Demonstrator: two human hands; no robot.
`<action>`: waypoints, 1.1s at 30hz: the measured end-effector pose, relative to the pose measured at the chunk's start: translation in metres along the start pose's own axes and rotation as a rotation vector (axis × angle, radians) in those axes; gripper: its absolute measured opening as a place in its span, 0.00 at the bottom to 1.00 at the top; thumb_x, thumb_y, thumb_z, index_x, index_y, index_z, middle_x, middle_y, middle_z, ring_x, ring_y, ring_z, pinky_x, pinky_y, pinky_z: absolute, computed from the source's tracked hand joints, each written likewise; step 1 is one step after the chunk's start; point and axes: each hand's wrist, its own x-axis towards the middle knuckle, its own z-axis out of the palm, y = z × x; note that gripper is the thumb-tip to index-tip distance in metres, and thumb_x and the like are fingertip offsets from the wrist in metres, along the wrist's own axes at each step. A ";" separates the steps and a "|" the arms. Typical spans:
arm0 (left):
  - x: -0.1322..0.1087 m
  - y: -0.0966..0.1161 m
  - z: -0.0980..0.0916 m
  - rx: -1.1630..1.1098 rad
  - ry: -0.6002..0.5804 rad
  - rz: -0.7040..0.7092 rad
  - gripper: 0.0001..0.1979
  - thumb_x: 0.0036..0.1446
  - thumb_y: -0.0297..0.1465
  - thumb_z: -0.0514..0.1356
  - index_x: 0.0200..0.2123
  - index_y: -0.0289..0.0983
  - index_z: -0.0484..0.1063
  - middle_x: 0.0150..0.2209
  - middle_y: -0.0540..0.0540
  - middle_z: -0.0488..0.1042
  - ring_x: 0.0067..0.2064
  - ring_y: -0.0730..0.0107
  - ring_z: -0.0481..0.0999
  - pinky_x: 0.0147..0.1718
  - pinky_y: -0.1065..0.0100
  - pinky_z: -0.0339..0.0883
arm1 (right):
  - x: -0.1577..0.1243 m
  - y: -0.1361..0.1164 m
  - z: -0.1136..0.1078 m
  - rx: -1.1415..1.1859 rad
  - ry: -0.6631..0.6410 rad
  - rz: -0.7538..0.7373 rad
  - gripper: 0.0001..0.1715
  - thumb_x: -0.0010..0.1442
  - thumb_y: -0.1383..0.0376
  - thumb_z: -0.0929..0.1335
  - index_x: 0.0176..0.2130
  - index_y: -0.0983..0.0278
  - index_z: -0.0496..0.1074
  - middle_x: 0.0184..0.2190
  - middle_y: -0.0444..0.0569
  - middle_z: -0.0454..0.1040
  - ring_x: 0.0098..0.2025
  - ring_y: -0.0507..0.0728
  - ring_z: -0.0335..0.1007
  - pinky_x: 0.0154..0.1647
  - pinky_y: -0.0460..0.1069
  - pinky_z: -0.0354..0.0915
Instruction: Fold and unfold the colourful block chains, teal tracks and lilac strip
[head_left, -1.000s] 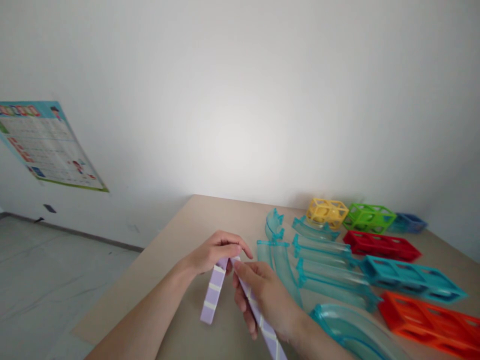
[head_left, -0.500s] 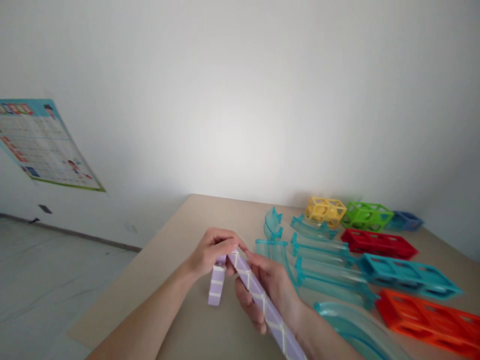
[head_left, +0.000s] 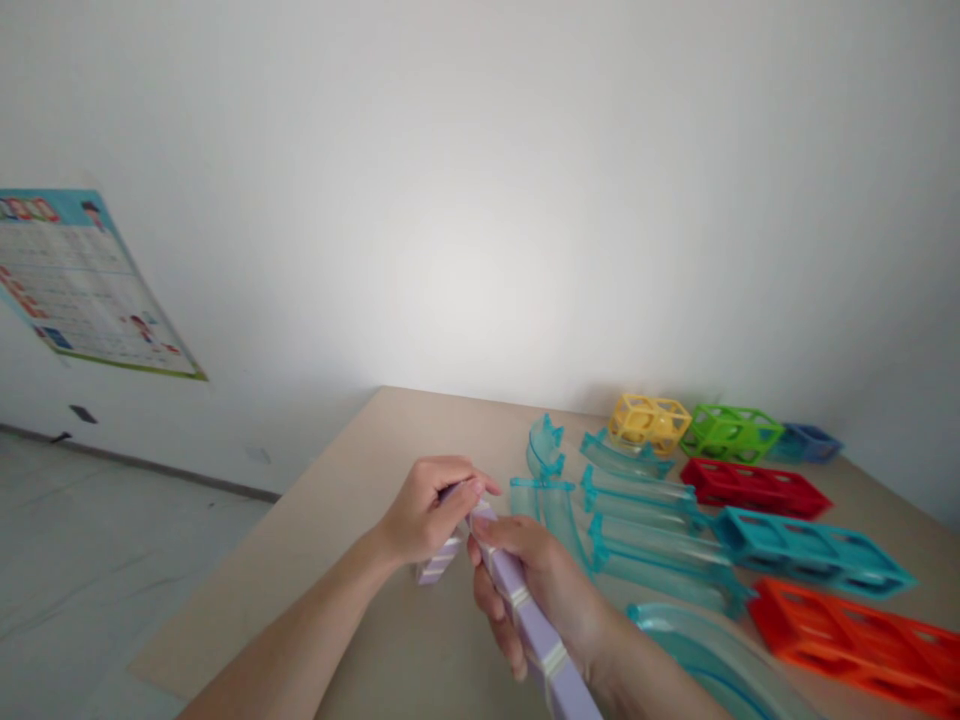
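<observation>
My left hand (head_left: 424, 515) is closed round the top end of a short lilac bar with white bands (head_left: 440, 560), which slants down to the tan table (head_left: 352, 480). My right hand (head_left: 534, 590) grips a longer lilac banded bar (head_left: 536, 630) that runs toward the lower right. The upper ends of both bars meet between my fingertips, just above the table.
To the right lie several clear teal curved track pieces (head_left: 645, 520). Beyond them sit lattice blocks: yellow (head_left: 649, 421), green (head_left: 731, 431), blue (head_left: 810, 441), red (head_left: 754, 487), teal (head_left: 814, 562) and orange (head_left: 870, 645). A poster (head_left: 75, 290) hangs on the left wall.
The short bar in my left hand has tipped from hanging nearly straight down to slanting, mostly hidden under my fingers. My right hand turned its long bar, whose tip stays at the left fingers.
</observation>
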 end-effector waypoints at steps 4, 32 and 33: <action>-0.001 0.001 0.002 0.034 0.014 -0.001 0.18 0.62 0.35 0.52 0.35 0.32 0.79 0.21 0.49 0.69 0.25 0.73 0.65 0.25 0.72 0.54 | -0.001 0.001 -0.002 -0.035 0.044 0.033 0.21 0.52 0.50 0.64 0.27 0.66 0.67 0.11 0.43 0.66 0.09 0.53 0.63 0.05 0.43 0.58; -0.003 -0.006 0.004 0.116 -0.038 0.035 0.27 0.59 0.33 0.56 0.62 0.36 0.60 0.51 0.39 0.72 0.44 0.62 0.74 0.44 0.65 0.68 | 0.007 -0.006 -0.020 0.208 0.132 -0.245 0.18 0.56 0.51 0.64 0.27 0.62 0.63 0.12 0.37 0.62 0.07 0.47 0.54 0.05 0.41 0.47; -0.003 -0.007 0.005 0.142 -0.036 0.047 0.27 0.59 0.32 0.56 0.62 0.36 0.59 0.51 0.38 0.73 0.44 0.62 0.74 0.44 0.65 0.68 | 0.007 -0.006 -0.020 0.207 0.134 -0.242 0.18 0.56 0.51 0.64 0.27 0.62 0.63 0.12 0.37 0.62 0.07 0.48 0.54 0.05 0.41 0.47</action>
